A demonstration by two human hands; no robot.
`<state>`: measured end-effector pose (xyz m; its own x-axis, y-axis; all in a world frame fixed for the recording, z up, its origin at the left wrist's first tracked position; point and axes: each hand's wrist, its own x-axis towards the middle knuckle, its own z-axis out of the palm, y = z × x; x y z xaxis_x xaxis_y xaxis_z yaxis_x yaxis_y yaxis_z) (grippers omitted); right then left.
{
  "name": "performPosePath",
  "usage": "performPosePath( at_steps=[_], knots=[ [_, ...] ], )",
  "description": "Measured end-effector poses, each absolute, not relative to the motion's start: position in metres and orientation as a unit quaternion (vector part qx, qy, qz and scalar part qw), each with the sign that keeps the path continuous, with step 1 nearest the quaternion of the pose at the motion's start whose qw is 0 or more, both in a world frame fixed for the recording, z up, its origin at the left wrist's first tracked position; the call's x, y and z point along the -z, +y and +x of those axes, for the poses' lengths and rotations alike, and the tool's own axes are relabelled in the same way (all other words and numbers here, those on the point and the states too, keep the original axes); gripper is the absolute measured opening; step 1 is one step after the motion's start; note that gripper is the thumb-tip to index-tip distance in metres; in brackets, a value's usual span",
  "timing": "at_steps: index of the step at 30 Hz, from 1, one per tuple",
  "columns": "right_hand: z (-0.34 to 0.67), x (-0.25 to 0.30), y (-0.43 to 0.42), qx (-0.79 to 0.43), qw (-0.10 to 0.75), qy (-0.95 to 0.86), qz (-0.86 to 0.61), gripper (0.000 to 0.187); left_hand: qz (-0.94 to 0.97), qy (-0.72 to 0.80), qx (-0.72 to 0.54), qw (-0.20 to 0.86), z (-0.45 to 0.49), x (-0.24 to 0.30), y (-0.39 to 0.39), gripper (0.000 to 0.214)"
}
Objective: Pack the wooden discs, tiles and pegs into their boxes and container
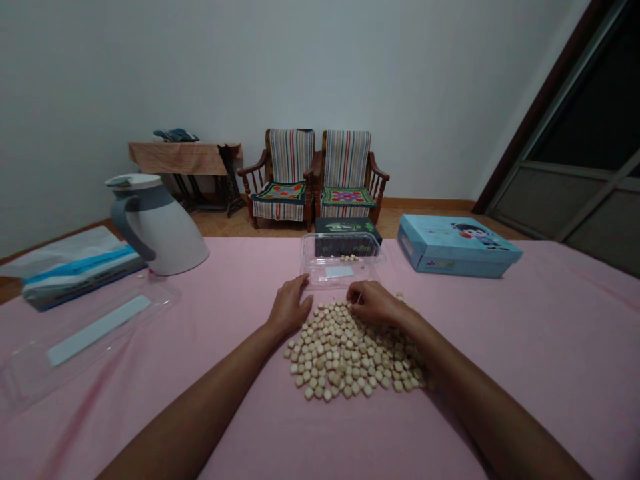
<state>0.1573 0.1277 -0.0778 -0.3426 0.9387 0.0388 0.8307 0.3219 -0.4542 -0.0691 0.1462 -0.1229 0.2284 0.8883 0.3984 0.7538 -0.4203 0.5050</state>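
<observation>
A heap of small beige cube-shaped pieces lies on the pink tablecloth in front of me. My left hand rests at the heap's far left edge, fingers loosely curled, tips near the clear plastic box. My right hand sits on the far top of the heap with fingers pinched together; what they hold is too small to make out. The clear box stands just beyond both hands with a few pieces inside.
A white and grey jug stands at the left. A clear plastic lid and a blue-and-white packet lie further left. A blue carton is at the right, a dark box behind the clear box. Two striped chairs stand by the wall.
</observation>
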Motion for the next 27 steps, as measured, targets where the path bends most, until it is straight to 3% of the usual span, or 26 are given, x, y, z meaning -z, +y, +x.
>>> performPosePath(
  at_steps=[9, 13, 16, 22, 25, 27],
  knots=[
    [0.148, 0.083, 0.122, -0.143, 0.109, -0.773, -0.609, 0.013, 0.78, 0.527, -0.322, 0.101, -0.07, 0.124, 0.147, 0.051],
    [0.148, 0.079, 0.123, -0.139, 0.129, -0.762, -0.619, 0.011, 0.78, 0.525, -0.325, 0.101, -0.07, 0.124, 0.147, 0.051],
    [0.154, 0.066, 0.126, -0.147, 0.206, -0.746, -0.615, 0.01, 0.779, 0.528, -0.324, 0.1, -0.07, 0.123, 0.147, 0.051],
    [0.176, 0.049, 0.14, -0.111, 0.481, -0.643, -0.586, 0.018, 0.781, 0.527, -0.321, 0.098, -0.07, 0.123, 0.147, 0.051],
    [0.18, 0.054, 0.145, -0.139, 0.546, -0.616, -0.551, 0.023, 0.781, 0.527, -0.321, 0.097, -0.07, 0.124, 0.147, 0.051],
    [0.178, 0.059, 0.145, -0.158, 0.542, -0.624, -0.54, 0.019, 0.781, 0.527, -0.32, 0.098, -0.07, 0.124, 0.147, 0.051]
  ],
)
